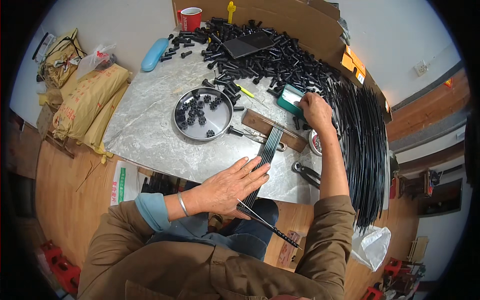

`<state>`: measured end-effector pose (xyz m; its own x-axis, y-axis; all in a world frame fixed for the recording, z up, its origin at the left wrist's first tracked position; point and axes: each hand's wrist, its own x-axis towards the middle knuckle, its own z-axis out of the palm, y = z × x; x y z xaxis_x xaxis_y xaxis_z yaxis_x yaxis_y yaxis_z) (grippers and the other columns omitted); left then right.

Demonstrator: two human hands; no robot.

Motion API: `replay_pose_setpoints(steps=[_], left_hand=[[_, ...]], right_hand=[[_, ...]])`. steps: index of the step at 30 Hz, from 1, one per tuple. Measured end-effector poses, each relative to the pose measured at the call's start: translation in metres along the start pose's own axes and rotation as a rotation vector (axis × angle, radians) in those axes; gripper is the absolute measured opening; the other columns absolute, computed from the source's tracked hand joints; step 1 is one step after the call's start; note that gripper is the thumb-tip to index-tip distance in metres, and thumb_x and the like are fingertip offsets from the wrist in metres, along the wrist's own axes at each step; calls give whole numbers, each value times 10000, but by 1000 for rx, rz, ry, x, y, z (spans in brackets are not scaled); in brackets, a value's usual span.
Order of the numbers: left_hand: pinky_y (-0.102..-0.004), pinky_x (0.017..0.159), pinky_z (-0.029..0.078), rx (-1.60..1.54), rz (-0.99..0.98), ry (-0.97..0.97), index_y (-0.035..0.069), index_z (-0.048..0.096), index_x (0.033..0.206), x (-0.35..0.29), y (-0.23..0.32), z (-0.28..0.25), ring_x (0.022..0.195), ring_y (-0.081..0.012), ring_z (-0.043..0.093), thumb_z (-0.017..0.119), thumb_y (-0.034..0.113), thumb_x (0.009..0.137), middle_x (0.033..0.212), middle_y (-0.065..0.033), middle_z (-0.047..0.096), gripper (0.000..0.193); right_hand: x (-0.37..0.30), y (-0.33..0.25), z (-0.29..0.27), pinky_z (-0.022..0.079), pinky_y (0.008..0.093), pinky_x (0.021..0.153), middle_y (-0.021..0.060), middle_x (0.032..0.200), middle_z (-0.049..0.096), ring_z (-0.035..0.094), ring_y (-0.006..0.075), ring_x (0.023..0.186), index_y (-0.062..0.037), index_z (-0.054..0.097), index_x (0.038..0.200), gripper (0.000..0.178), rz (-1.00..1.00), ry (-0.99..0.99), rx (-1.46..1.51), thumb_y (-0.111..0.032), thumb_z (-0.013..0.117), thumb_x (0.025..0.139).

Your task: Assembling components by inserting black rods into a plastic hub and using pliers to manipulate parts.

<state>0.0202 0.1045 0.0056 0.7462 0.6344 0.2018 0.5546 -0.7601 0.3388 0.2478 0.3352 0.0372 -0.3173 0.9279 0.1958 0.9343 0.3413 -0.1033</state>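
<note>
Seemingly a home workshop; wood-look floor (65,185); table (145,120) heaped with black parts (287,62).

A grey, marble-patterned desk (145,125) has a red mug with a white interior (191,22) at its far left. Nearer, a light-blue, rounded oblong case (155,54) lies at the left edge. A flat, black rectangular device (248,45) lies right of the mug. Brown cardboard (290,22) stands along the far edge, with an orange box (354,64) at right. Beyond it, a white wall socket (421,67). Left of the desk, stacked tan sacks (90,102) carry a translucent plastic bag (98,59). Red plastic stools (60,265) appear at both lower sides, on wood-plank flooring (85,195).
</note>
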Motion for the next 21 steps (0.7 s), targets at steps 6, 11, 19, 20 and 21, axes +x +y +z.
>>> replay_pose_setpoints(steps=[6, 11, 19, 20, 21], left_hand=[[-461, 1146, 157, -96, -32, 22, -18, 324, 1376, -2, 0, 5, 1396, -344, 170, 828, 439, 503, 1487, -174, 225, 1107], [-460, 1146, 157, -90, -34, 18, -14, 314, 1383, 0, 0, 2, 1397, -344, 166, 835, 428, 491, 1493, -171, 214, 1123], [-462, 1146, 159, -73, -40, -1, -8, 300, 1389, 0, 1, 4, 1398, -344, 162, 849, 427, 450, 1497, -169, 204, 1171], [-462, 1146, 159, -70, -41, 2, -8, 300, 1389, 0, 1, 4, 1398, -345, 160, 847, 434, 446, 1499, -169, 200, 1177], [-462, 1146, 159, -69, -42, 1, -8, 300, 1389, 1, 1, 4, 1398, -345, 160, 847, 434, 446, 1499, -169, 200, 1177]], right_hand=[[-23, 1, -16, 472, 375, 705, 94, 870, 641, 620, 294, 796, -64, 653, 847, 154, 21, 146, 73, -206, 620, 797], [-62, -8, -20, 469, 342, 662, 113, 839, 618, 614, 285, 764, -56, 634, 854, 73, -29, 250, 114, -102, 590, 818], [-96, -19, -24, 475, 362, 674, 78, 835, 625, 622, 288, 741, -95, 693, 886, 116, -108, 49, 325, -70, 606, 814], [-97, -18, -24, 476, 362, 680, 81, 837, 625, 621, 289, 748, -91, 692, 886, 119, -110, 37, 310, -64, 605, 810], [-97, -17, -24, 476, 362, 686, 84, 838, 624, 620, 290, 755, -87, 692, 886, 122, -112, 24, 295, -57, 605, 805]])
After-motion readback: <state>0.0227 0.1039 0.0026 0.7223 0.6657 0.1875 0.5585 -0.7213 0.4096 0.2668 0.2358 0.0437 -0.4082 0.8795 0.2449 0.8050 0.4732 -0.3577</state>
